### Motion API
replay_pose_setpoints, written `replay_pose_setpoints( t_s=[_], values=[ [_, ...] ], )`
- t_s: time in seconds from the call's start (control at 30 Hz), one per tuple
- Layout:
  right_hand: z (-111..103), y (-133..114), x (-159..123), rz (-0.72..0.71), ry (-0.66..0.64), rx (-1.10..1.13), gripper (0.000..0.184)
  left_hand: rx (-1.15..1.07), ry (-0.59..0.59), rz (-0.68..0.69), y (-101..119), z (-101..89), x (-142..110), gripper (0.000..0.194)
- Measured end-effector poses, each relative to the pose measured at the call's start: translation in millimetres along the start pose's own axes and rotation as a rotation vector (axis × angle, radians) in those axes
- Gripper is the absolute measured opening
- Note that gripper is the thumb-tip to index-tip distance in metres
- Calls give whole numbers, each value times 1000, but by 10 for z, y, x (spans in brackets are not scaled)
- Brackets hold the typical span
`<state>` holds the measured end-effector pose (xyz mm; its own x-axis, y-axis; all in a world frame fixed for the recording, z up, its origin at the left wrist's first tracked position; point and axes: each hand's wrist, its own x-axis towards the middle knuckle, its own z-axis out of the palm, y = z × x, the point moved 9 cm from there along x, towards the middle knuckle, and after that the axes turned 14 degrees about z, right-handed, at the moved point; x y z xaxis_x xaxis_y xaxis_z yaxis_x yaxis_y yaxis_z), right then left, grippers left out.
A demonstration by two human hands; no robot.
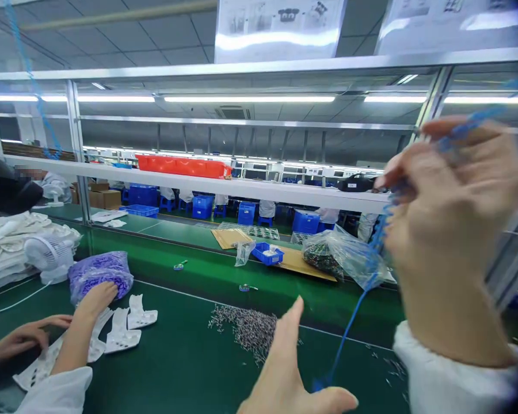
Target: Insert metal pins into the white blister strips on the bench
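Note:
My right hand [449, 230] is raised at the right, blurred by motion, its fingers closed round a blue cord [358, 310]. The cord runs from above that hand down to the green mat [176, 368], ending beside my left thumb. My left hand [285, 374] is low in the middle, held edge-on with fingers stretched and thumb out, holding nothing that I can see. Just beyond it, a scatter of small grey metal parts [246, 328] lies on the mat.
A co-worker's hands [90, 302] rest on white plastic pieces [125, 333] at the left, by a bag of purple parts [99, 273] and a small white fan [47, 253]. Further back are a clear bag of dark parts [341, 259], a blue tray [267, 253] and a red tray [181, 167].

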<state>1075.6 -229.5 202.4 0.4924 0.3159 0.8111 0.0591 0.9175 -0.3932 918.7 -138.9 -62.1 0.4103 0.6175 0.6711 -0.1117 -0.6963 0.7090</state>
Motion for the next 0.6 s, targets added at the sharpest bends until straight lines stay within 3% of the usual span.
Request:
replay_pose_setpoints(
  t_s=[0.1, 0.17, 0.2, 0.3, 0.43, 0.5, 0.6],
  values=[
    [-78, 391, -330, 49, -56, 24, 14, -122, -287, -224, -474, 590, -404, 41],
    [-173, 744, -530, 235, -129, 62, 15, -220, -415, -328, -738, 774, -730, 41],
    [-239, 903, -648, 320, -150, 76, 17, -251, -424, -353, -846, 781, -852, 44],
    [-483, 1267, -1080, 449, -153, 64, 22, -271, -248, -347, -1067, 539, -974, 49],
    [-942, 1662, -1863, 519, -48, -63, 34, -274, 63, -334, -1192, 41, -805, 48],
    [-1195, 1861, -2322, 618, 23, -227, 24, -258, 146, -337, -1243, -142, -682, 47],
    [-1244, 2159, -2974, 833, -163, -375, 23, -256, 234, -331, -1333, -276, -554, 45]
  ],
)
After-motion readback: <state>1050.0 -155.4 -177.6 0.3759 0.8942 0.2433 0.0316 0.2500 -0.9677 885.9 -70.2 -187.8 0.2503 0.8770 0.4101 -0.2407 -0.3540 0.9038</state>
